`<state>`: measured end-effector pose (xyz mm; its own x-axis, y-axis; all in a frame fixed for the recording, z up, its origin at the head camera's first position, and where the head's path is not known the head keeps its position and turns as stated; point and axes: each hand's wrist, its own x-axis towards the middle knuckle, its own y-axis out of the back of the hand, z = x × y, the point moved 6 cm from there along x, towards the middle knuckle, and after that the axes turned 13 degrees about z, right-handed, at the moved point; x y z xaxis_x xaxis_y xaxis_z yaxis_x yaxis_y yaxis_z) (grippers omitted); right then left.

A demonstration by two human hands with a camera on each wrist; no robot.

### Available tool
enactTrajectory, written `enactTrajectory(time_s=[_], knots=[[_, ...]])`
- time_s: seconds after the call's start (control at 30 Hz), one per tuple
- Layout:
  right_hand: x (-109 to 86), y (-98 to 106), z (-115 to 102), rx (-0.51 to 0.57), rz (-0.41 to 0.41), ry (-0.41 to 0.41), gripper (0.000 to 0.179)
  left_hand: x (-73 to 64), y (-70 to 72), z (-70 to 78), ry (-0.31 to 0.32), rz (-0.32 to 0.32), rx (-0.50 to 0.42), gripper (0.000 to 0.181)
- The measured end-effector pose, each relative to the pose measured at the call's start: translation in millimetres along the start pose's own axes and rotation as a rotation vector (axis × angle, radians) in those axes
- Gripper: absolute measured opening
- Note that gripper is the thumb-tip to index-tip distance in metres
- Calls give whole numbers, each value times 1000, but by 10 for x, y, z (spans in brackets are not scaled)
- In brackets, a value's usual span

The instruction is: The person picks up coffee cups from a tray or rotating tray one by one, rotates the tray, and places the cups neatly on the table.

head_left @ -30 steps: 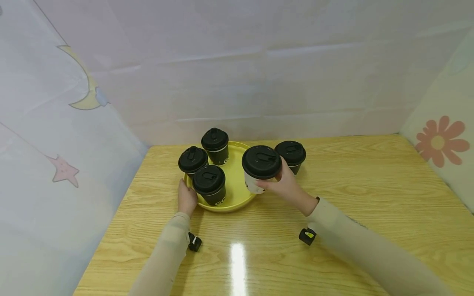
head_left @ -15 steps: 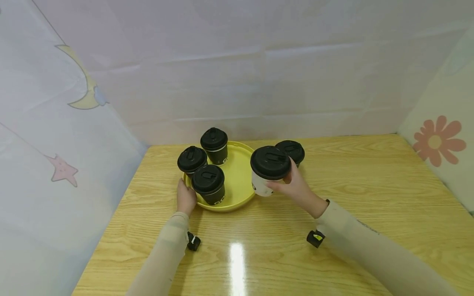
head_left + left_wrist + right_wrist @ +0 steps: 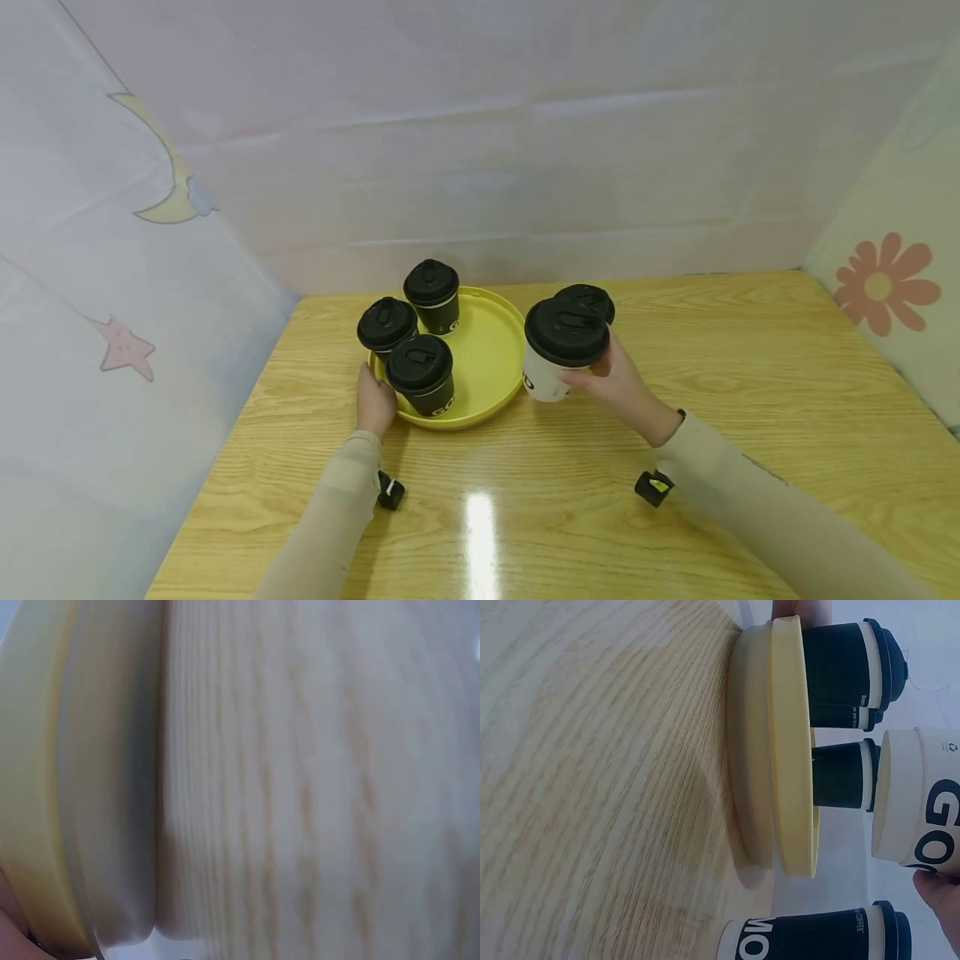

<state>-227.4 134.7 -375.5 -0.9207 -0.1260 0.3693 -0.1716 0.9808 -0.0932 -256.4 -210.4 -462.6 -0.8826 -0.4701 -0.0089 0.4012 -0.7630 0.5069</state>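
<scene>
My left hand grips the left rim of a round yellow tray. On that tray stand three black paper coffee cups with black lids: a back cup, a left cup and a front cup. My right hand holds a white paper coffee cup by its side, upright and raised, near the tray's right edge. Another lidded cup is partly hidden behind it in the head view; the right wrist view shows this black-and-white cup standing on the table beside the tray.
The wooden table carries everything, with bare wood to the front and right. A pale fabric backdrop stands close behind the tray. More printed fabric borders the table's left side.
My right hand has moved to the right with the white coffee cup, from above the tray to its right edge. My left hand has stayed on the rim.
</scene>
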Motion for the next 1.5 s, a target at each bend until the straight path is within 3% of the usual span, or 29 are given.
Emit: enactTrajectory(time_s=[0.17,0.37,0.8,1.5], knots=[[-30,56,-31,38,1,40,76,10,-1,-16,-4,3,3,58],[-72,141,-46,61,9,47,66,19,-4,-42,5,-2,-3,58],[-125,404,-118,16,45,84,64,25,7,-35,8,-3,11,58],[-181,782,-164,-23,60,72,69,14,11,-2,-14,-10,16,58]])
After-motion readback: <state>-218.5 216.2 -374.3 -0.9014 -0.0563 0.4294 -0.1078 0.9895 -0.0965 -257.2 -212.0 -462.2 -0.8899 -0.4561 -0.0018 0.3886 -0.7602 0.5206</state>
